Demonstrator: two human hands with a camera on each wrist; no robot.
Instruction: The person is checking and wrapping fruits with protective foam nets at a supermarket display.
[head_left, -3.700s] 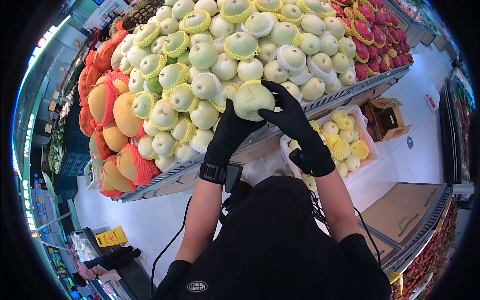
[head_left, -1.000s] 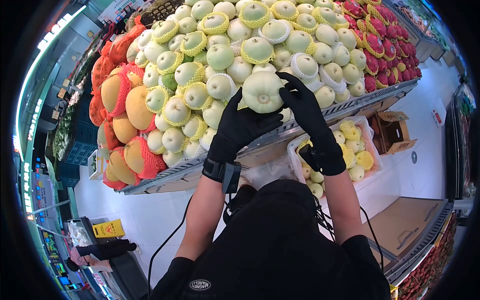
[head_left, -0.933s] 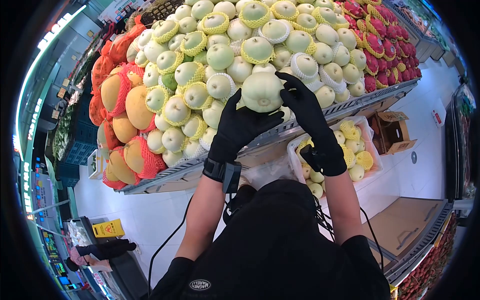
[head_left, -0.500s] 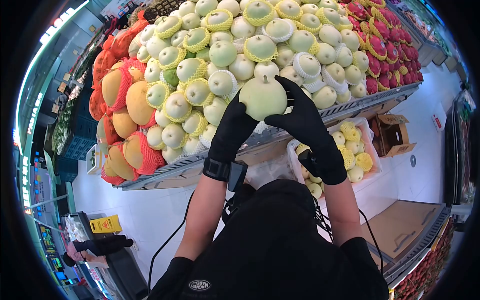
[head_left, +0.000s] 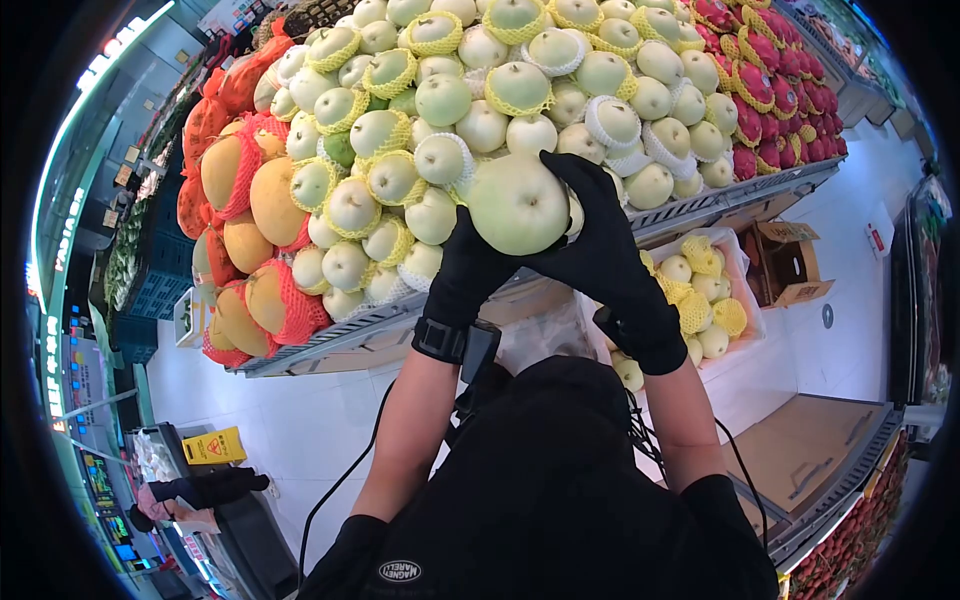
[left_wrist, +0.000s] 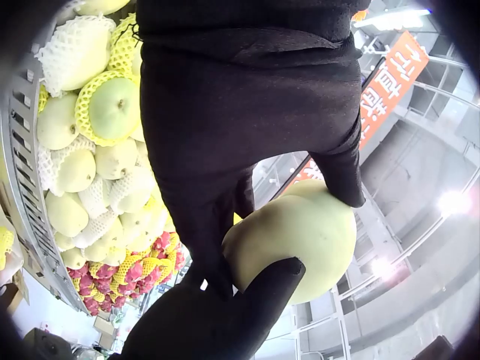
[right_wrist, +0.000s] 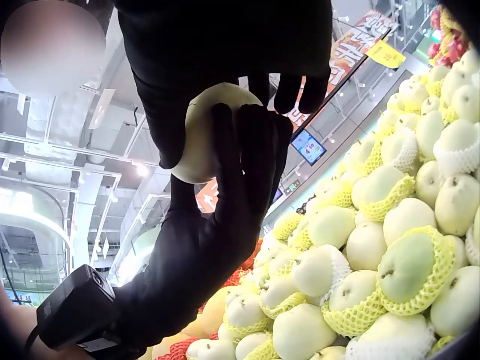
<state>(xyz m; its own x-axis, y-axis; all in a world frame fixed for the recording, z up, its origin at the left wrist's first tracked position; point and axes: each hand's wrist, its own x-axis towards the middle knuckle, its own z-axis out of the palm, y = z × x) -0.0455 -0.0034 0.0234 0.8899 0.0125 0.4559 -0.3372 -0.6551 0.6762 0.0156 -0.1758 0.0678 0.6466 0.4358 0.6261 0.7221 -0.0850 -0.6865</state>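
Both black-gloved hands hold one pale green melon (head_left: 518, 205) in front of the fruit pile. The left hand (head_left: 472, 265) cups it from the left and below, its fingers mostly hidden behind it in the head view. From the right, the right hand (head_left: 598, 240) grips it, with its thumb underneath and its fingers round the far side. A smooth rounded end with a small spot faces up in the head view. The right wrist view shows the left hand's fingers (right_wrist: 229, 150) curled over the melon (right_wrist: 199, 146). In the left wrist view the right thumb (left_wrist: 274, 289) presses its side.
Pale melons (head_left: 443, 100), several in yellow or white foam nets, cover the stand, bordered by a grey rail (head_left: 330, 345). Orange melons (head_left: 280, 210) lie left, dragon fruit (head_left: 750, 85) right. Below are a crate of melons (head_left: 765, 325) and an open carton (head_left: 785, 265).
The melon has been turned between the hands: first its ribbed end showed, then its stalk pointed away, now a smooth end faces up. It is slightly lower and left of where it was half a second ago.
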